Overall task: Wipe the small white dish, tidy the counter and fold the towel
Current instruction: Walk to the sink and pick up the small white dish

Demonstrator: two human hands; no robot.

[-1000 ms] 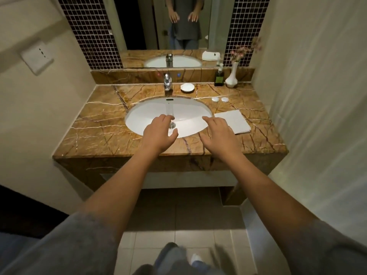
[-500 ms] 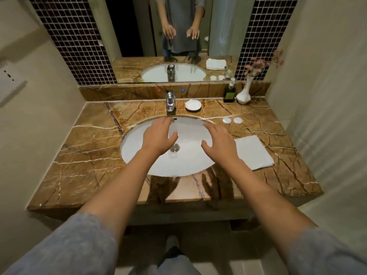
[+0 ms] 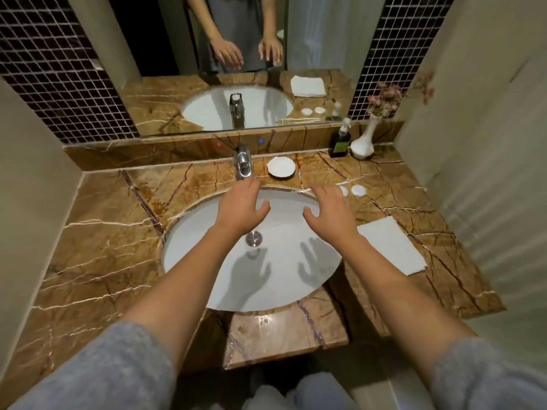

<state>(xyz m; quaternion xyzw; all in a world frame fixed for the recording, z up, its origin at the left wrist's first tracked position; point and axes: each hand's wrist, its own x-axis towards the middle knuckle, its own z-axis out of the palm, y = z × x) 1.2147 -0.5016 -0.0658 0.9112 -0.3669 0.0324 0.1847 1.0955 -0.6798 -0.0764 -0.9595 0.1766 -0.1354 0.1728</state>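
A small white dish (image 3: 281, 167) sits on the brown marble counter (image 3: 100, 238), just right of the chrome tap (image 3: 243, 165). A white towel (image 3: 390, 245) lies flat on the counter to the right of the sink (image 3: 207, 244). Two small white round lids (image 3: 358, 191) rest behind the towel. My left hand (image 3: 241, 207) and my right hand (image 3: 330, 210) hover palm-down over the back of the basin, fingers spread, holding nothing. The dish lies just beyond my fingertips.
A dark green pump bottle (image 3: 340, 142) and a white vase (image 3: 362, 143) with pink flowers stand at the back right corner. A mirror (image 3: 231, 54) rises behind the counter. Walls close in on the left and right.
I have stepped closer to the counter, so everything looks larger. Both hands have moved forward over the basin toward the tap and dish, still holding nothing.
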